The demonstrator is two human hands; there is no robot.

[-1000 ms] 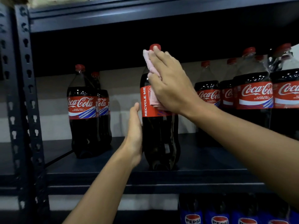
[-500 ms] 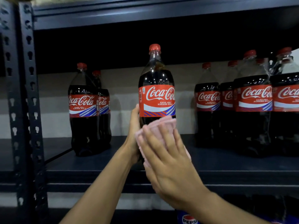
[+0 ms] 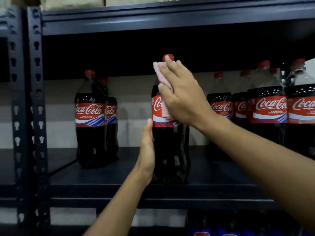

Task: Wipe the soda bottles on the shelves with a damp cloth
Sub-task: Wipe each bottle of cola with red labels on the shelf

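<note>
A tall cola bottle (image 3: 170,147) with a red cap and red label stands at the front of the dark metal shelf (image 3: 119,186). My right hand (image 3: 182,97) presses a pink cloth (image 3: 164,113) flat against its neck and label, fingers straight and reaching up to the cap. My left hand (image 3: 147,150) rests its straight fingers against the bottle's left side, below the label. The cloth is mostly hidden under my right hand.
Two more cola bottles (image 3: 92,120) stand at the left of the shelf, and a row of several (image 3: 267,109) fills the right. A slotted upright post (image 3: 36,99) frames the left side. Blue-labelled bottles (image 3: 213,233) sit on the shelf below.
My right hand with the cloth has swept from the bottle's lower body back up to its neck and cap. My left hand stays against the bottle's side.
</note>
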